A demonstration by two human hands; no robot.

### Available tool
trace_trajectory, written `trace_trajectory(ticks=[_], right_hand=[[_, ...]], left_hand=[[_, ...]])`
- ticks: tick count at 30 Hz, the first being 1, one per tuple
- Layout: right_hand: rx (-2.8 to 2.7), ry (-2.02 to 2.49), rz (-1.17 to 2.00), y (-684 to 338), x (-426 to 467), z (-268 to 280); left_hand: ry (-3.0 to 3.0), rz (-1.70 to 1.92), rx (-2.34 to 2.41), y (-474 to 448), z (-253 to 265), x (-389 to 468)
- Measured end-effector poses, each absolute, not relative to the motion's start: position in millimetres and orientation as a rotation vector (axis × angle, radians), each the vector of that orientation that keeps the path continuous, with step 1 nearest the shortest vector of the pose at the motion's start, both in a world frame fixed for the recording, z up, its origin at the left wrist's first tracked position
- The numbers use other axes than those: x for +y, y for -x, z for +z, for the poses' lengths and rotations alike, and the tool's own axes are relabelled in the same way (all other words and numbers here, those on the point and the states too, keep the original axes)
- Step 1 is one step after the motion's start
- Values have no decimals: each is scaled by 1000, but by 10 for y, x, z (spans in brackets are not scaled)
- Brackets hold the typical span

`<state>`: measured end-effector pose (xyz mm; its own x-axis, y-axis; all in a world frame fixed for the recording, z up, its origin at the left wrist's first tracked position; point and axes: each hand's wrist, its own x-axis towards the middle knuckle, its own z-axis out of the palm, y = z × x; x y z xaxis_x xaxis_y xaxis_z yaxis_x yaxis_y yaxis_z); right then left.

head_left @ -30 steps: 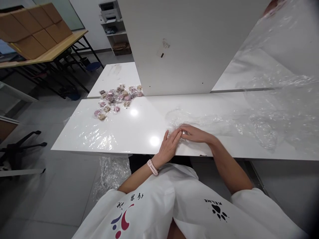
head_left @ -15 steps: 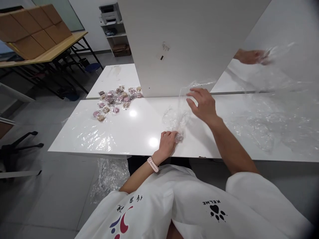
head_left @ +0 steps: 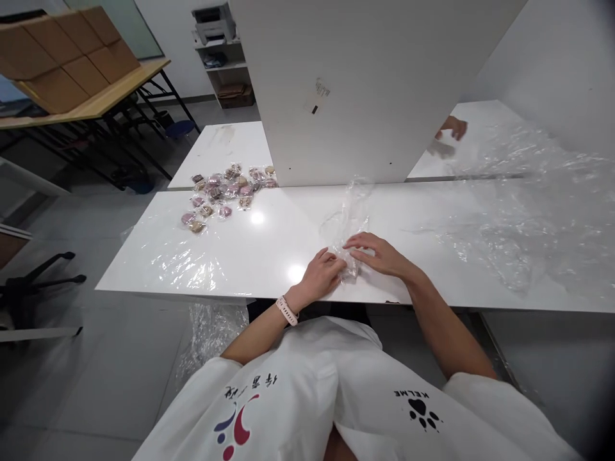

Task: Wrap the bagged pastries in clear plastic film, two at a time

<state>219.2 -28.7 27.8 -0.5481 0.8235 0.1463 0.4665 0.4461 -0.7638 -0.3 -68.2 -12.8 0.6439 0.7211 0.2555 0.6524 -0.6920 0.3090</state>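
My left hand [head_left: 324, 274] rests near the front edge of the white table, its fingers closed on the bunched end of a clear plastic film [head_left: 353, 208]. The crumpled film stretches from there toward the white panel. My right hand [head_left: 382, 254] is just to the right, low over the same film. Its fingers are stretched out and a little apart, with the tips touching or close above the plastic. Whether anything lies inside the film under the fingers I cannot make out.
Several small wrapped pink and brown pieces [head_left: 230, 190] lie at the table's back left. A large clear sheet [head_left: 528, 230] covers the right side. A white panel [head_left: 355, 96] stands behind. Beyond it another person's hand [head_left: 454, 128] shows. More plastic [head_left: 211, 333] hangs at the front left.
My right hand has come down and toward me, from the film's upper end to beside my left hand. The film has dropped lower. The other person's hand has moved left, away from the raised plastic.
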Motion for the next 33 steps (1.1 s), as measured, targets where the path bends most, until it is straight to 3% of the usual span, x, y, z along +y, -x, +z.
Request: trace_trajectory(ticks=[7, 11, 16, 21, 26, 33], right_hand=[[-2965, 893, 345, -1561, 337, 477], [-3125, 1055, 320, -1471, 736, 445], [-2916, 1401, 345, -1951, 1059, 543], [-2604, 1502, 217, -2367, 478, 591], [-2433, 1088, 764, -2284, -638, 366], [-1666, 1496, 687, -1981, -772, -204]], left_hand=[[-2745, 564, 1122, -57, -140, -810], [-2714, 538, 1114, -39, -166, -812], [-2650, 500, 1129, -40, -131, -835], [-2502, 488, 1128, 23, -112, -792], [-2328, 475, 1126, 82, -80, -629], [-1855, 396, 1038, -5, 131, -61]])
